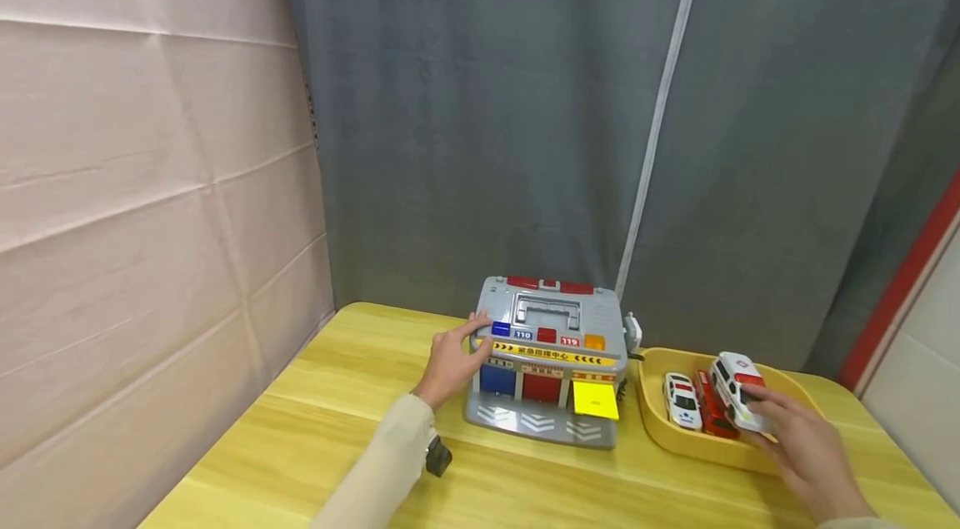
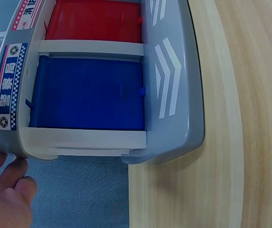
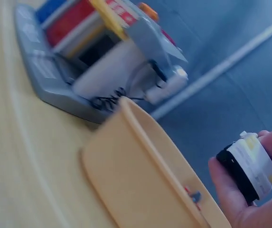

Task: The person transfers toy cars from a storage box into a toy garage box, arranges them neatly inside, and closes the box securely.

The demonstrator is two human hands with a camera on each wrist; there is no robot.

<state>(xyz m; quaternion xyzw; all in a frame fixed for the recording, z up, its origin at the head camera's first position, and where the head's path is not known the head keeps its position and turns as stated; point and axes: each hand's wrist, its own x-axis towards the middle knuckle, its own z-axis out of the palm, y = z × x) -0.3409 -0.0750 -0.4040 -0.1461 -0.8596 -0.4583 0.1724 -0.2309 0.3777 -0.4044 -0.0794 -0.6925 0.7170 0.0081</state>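
A grey toy emergency station (image 1: 547, 329) stands on the table with blue and red doors shut and its yellow door (image 1: 596, 400) swung up. My left hand (image 1: 452, 362) grips the left front corner of its roof; the curled fingers (image 2: 13, 173) show beside the police sign in the left wrist view. In my right hand (image 1: 806, 446) is a white toy ambulance (image 1: 738, 387) with a red patch, pinched between thumb and fingers over the yellow bin (image 1: 697, 447). The right wrist view shows the ambulance (image 3: 252, 164) above the bin's rim.
Inside the bin lie a white toy police car (image 1: 682, 402) and a red toy vehicle (image 1: 712, 404). A white handset with a dark coiled cord (image 1: 632, 332) hangs on the station's right side. Grey curtain (image 1: 487, 137) rises behind the wooden table (image 1: 300, 429).
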